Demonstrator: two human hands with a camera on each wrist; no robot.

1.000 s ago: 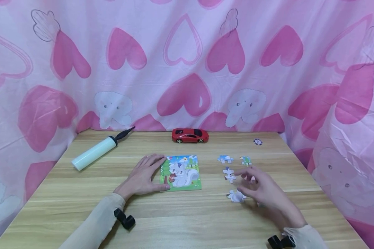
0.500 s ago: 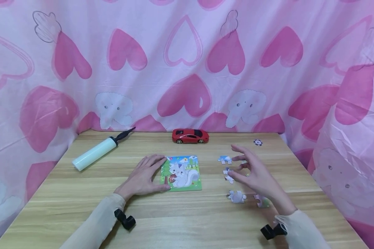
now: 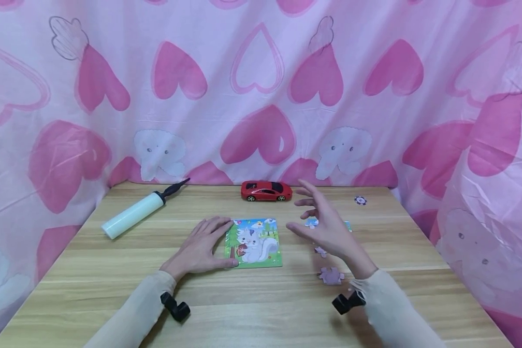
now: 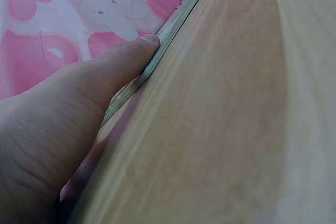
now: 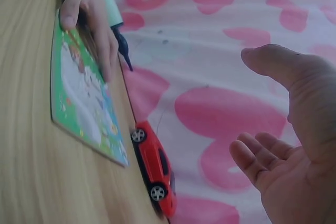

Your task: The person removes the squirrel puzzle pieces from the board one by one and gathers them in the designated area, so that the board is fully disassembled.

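A square puzzle board (image 3: 257, 244) with a pale squirrel picture lies flat on the table. My left hand (image 3: 202, 247) rests at its left side, thumb on the near-left corner and fingers by the far-left corner. The left wrist view has that thumb (image 4: 131, 56) straight against the board's edge. To the right of the board, my right hand (image 3: 324, 224) is raised with fingers spread and holds nothing. It partly covers loose jigsaw pieces, among them a lilac piece (image 3: 331, 276) near its wrist. In the right wrist view, thumb and fingers stand wide apart.
A red toy car (image 3: 266, 191) stands behind the board by the pink heart-patterned curtain (image 3: 257, 135). A pale hand pump (image 3: 135, 215) with a black nozzle lies back left. A small round black-and-white chip (image 3: 360, 200) lies back right.
My right hand has risen from among the loose pieces and moved left toward the board, its fingers spreading. The left hand and the board have kept their place.
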